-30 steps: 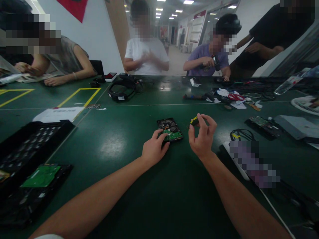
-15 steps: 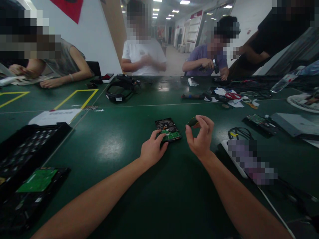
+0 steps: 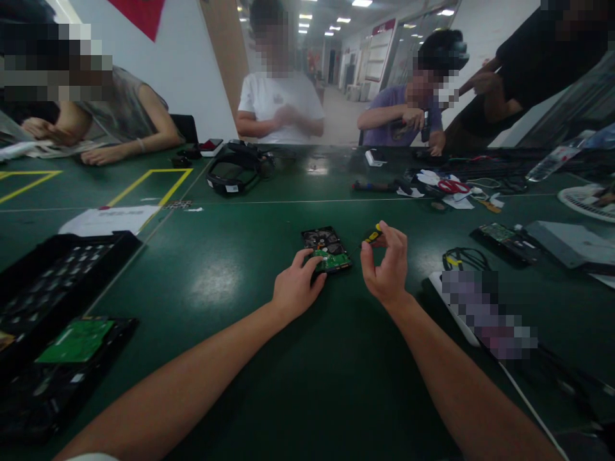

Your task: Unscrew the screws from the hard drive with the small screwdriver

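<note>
A hard drive point(image 3: 325, 240) lies on the green table in front of me, its dark metal side and green circuit board facing up. My left hand point(image 3: 298, 282) grips its near left side, with fingers over the board and the thumb at the near edge. To the right of the drive, my right hand point(image 3: 388, 262) pinches a small black-and-yellow tool point(image 3: 372, 237) between thumb and fingers, apart from the drive. Its tip is too small to make out, so I cannot tell its exact kind.
At left are a black tray point(image 3: 72, 256) and a larger drive point(image 3: 81, 342) with a green board. On the right lie another drive point(image 3: 502, 242), a grey box point(image 3: 571, 243), cables point(image 3: 464, 258) and a blurred-out device point(image 3: 485, 314). Several people sit or stand across the table.
The tool in my right hand has turned, so its yellow parts now show. My left hand stays on the hard drive. The view has shifted slightly.
</note>
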Tool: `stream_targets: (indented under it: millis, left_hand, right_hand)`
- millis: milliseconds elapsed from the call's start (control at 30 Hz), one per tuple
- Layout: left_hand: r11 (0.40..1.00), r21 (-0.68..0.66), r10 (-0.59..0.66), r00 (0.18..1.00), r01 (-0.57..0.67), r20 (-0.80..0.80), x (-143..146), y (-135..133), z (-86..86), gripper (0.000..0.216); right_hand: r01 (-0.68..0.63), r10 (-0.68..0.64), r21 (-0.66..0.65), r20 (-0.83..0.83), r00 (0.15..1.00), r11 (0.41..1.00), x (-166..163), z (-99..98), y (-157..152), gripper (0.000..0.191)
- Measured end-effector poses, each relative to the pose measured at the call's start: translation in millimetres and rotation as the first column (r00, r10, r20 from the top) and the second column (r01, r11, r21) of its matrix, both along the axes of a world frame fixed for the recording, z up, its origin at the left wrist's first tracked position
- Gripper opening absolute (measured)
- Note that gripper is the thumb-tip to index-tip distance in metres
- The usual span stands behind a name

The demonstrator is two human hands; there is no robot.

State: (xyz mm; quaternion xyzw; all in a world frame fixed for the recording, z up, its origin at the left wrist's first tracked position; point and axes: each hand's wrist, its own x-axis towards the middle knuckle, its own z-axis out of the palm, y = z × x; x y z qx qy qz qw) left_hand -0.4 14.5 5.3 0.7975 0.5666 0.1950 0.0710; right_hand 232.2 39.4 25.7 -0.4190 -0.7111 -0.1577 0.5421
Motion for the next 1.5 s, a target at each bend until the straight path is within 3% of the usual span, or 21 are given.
stream_targets:
  millis: [467, 733, 1000, 1267, 1367, 1433, 1500]
  left_hand:
    - [0.999, 0.014, -0.03, 0.999, 0.03, 0.039, -2.8, 1.0, -2.2, 0.043]
    - [1.0, 0.019, -0.018, 0.998, 0.017, 0.062, -2.0, -0.2, -1.4, 0.042]
    - [1.0, 0.021, -0.022, 0.998, 0.021, 0.061, -1.1, 1.0, -2.8, 0.042]
    - [0.996, 0.084, 0.03, 0.986, -0.044, 0.161, 1.0, -7.4, 1.3, 0.056]
    - [0.985, 0.12, -0.159, 0.932, 0.126, 0.326, 0.5, -14.8, 2.9, 0.062]
    - [0.944, 0.102, -0.324, 0.82, 0.314, 0.471, 0.8, -20.4, 3.6, 0.068]
    - [0.909, 0.101, -0.379, 0.703, 0.403, 0.602, 2.5, -27.0, 5.3, 0.068]
  right_hand:
    - [0.076, -0.079, -0.088, -0.029, 0.996, 0.993, -3.8, 0.5, -4.7, 0.064]
    - [0.034, -0.053, -0.17, -0.111, 0.992, 0.985, -4.7, 0.9, -7.4, 0.059]
    - [0.059, -0.085, -0.163, -0.154, 0.984, 0.985, -7.6, -0.2, -8.3, 0.061]
    - [0.089, -0.144, -0.19, -0.303, 0.942, 0.978, -8.5, 16.8, -15.8, 0.048]
    - [0.01, -0.121, -0.309, -0.345, 0.931, 0.951, -15.6, 27.7, -30.3, 0.037]
    - [0.0, -0.11, -0.396, -0.257, 0.96, 0.918, -25.1, 33.4, -46.8, 0.028]
    - [-0.026, -0.03, -0.418, -0.129, 0.991, 0.908, -36.6, 36.6, -67.1, 0.019]
